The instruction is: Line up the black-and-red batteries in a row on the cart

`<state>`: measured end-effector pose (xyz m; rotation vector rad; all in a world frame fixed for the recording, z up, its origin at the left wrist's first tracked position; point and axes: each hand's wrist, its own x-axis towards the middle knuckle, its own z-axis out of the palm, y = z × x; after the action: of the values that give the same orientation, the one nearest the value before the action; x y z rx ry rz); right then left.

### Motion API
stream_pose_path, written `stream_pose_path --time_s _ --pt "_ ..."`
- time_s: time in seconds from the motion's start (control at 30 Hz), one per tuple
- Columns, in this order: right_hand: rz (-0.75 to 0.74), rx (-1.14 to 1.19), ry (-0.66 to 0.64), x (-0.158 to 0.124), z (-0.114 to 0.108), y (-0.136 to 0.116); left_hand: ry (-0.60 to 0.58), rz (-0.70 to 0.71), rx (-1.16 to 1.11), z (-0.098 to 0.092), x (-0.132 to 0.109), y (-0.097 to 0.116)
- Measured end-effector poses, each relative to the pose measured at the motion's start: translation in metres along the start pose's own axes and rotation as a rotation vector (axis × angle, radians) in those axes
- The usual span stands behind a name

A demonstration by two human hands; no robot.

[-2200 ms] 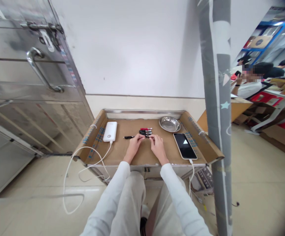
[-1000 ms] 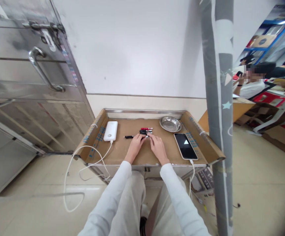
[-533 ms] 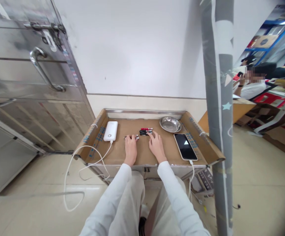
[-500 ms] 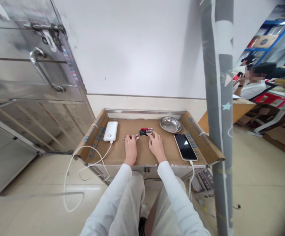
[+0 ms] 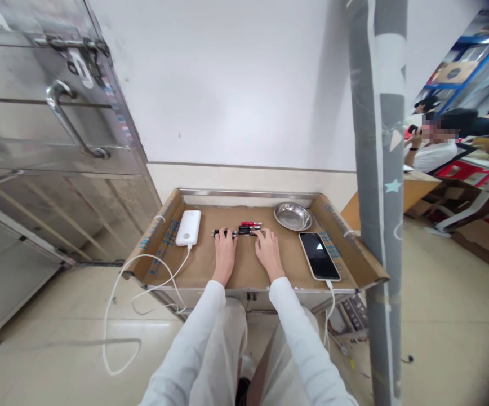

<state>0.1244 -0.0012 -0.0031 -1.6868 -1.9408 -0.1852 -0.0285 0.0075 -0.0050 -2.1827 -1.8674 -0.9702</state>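
Note:
Several slim pens lie side by side on the brown cardboard lining (image 5: pixel 248 270) of the tray-like table. A red pen (image 5: pixel 251 224) is farthest back, with black pens (image 5: pixel 248 230) just in front of it. My left hand (image 5: pixel 225 254) has its fingers bent over another dark pen (image 5: pixel 216 233) to the left of that row; its fingertips hide part of it. With fingers curved and slightly apart, my right hand (image 5: pixel 267 251) rests on the cardboard, its fingertips touching the right end of the nearest black pen.
A white power bank (image 5: pixel 189 228) with a white cable lies at the left. At the right are a round metal dish (image 5: pixel 292 216) and a phone (image 5: pixel 319 256) plugged into a cable. A wrapped grey pole (image 5: pixel 382 169) stands beyond the right edge; people sit farther off.
The dark pen under my left fingers now lies straighter, in line with the row. My right fingers have drawn back slightly to the pens' right end. The view has shifted a little.

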Motion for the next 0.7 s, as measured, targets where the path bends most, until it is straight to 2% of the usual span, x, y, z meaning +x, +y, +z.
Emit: stream_pose_path --time_s 0.13,0.2,0.4,0.57,0.7 --pt "-0.004 -0.023 0.001 0.000 0.001 0.001 -0.107 0.175 -0.021 0.005 0.005 0.007" --pt "0.000 -0.026 0.003 0.000 0.001 0.002 -0.142 0.216 -0.018 0.009 0.010 0.011" --pt "0.017 -0.015 -0.005 0.001 0.004 0.005 -0.160 0.216 -0.077 0.015 0.018 0.014" --pt "-0.002 0.020 -0.020 0.001 0.006 0.008 -0.195 0.246 -0.217 0.018 0.018 0.012" --pt "0.047 0.022 -0.003 0.001 0.006 0.009 -0.193 0.225 -0.256 0.020 0.018 0.010"
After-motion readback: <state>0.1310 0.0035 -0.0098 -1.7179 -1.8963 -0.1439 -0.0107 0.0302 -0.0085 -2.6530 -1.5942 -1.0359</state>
